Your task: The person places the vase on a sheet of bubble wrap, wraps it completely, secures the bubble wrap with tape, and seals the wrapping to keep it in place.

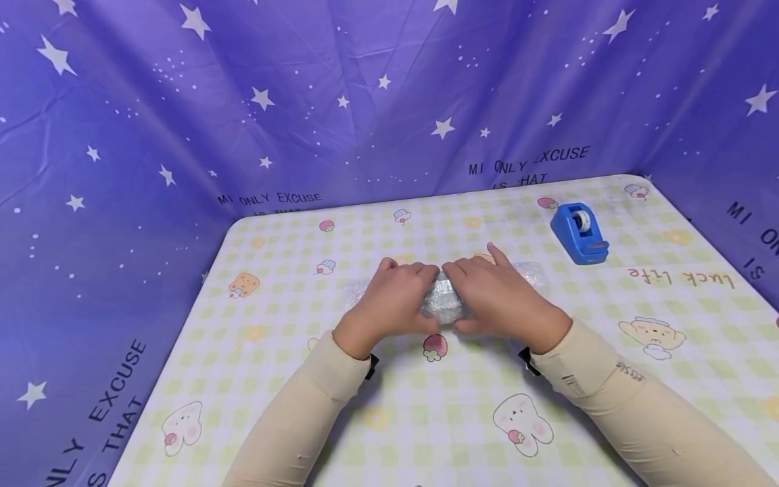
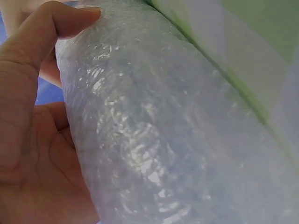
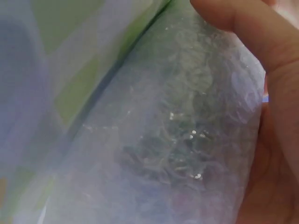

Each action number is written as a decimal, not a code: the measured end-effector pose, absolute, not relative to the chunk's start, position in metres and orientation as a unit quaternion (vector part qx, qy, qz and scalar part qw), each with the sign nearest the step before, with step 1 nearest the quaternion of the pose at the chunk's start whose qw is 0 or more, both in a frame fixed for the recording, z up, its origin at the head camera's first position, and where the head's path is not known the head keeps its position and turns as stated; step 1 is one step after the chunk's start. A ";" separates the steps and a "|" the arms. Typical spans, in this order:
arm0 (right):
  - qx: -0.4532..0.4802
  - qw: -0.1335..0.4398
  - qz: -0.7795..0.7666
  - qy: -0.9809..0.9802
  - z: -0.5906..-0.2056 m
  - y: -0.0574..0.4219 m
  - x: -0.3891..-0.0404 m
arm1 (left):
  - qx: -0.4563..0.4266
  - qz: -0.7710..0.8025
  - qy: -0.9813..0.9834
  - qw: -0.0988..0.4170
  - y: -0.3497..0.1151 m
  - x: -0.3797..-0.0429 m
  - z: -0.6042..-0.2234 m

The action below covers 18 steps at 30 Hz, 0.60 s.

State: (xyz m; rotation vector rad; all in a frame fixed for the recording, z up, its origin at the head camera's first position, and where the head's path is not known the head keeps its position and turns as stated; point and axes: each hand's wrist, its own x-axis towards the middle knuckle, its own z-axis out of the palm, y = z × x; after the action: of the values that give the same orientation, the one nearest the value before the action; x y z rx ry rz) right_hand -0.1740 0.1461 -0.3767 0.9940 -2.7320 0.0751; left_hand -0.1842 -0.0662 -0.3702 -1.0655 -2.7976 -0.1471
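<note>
A roll of clear bubble wrap lies crosswise near the middle of the table, its ends reaching out past both hands. From the left, my left hand grips it, thumb on the near side and fingers over the top. My right hand holds it from the right in the same way, index fingers close together. In the left wrist view the thumb presses on the shiny bubble wrap. The right wrist view shows the other thumb against the wrap. Whatever may be inside the roll cannot be made out.
A blue tape dispenser with a roll of tape stands at the back right of the table. The tabletop has a green checked, cartoon-printed cover. Purple star-patterned curtains hang behind and on both sides.
</note>
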 end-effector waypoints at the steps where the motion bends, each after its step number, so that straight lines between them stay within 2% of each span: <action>1: 0.341 0.122 0.026 -0.932 -0.377 0.146 -0.174 | -0.354 -0.049 -0.931 0.071 -0.066 -0.184 -0.370; 10: 0.356 0.131 0.030 -0.925 -0.379 0.149 -0.179 | -0.354 -0.043 -0.932 0.067 -0.065 -0.181 -0.368; 18: 0.360 0.109 0.046 -0.925 -0.376 0.151 -0.180 | -0.367 -0.031 -0.924 0.101 -0.067 -0.179 -0.367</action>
State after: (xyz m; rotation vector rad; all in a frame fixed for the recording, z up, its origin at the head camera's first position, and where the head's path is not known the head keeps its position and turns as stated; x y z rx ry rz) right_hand -0.1799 0.1514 -0.3763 1.0581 -2.7214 0.1360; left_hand -0.1787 -0.0666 -0.3673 -1.0859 -2.7308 -0.0905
